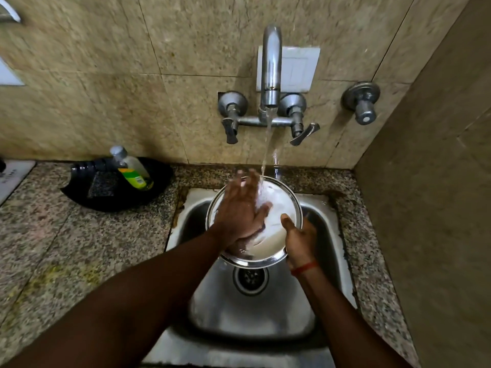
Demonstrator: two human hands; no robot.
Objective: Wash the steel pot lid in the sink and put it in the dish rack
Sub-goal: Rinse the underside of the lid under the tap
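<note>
The round steel pot lid [280, 208] is held tilted over the steel sink [228, 309], under water running from the wall tap [271, 75]. My right hand [299, 237] grips the lid's right rim, thumb on its upper face. My left hand [239, 208] lies flat on the lid's left half with fingers spread and straight, blurred by motion. The stream lands on the lid just beside my left fingers. The lid's left part is hidden under my left hand. No dish rack is in view.
A black tray [87, 197] on the granite counter left of the sink holds a dish soap bottle [132, 170] and a dark scrub pad [102, 184]. The tap levers [303, 134] stick out from the tiled wall. A side wall closes the right.
</note>
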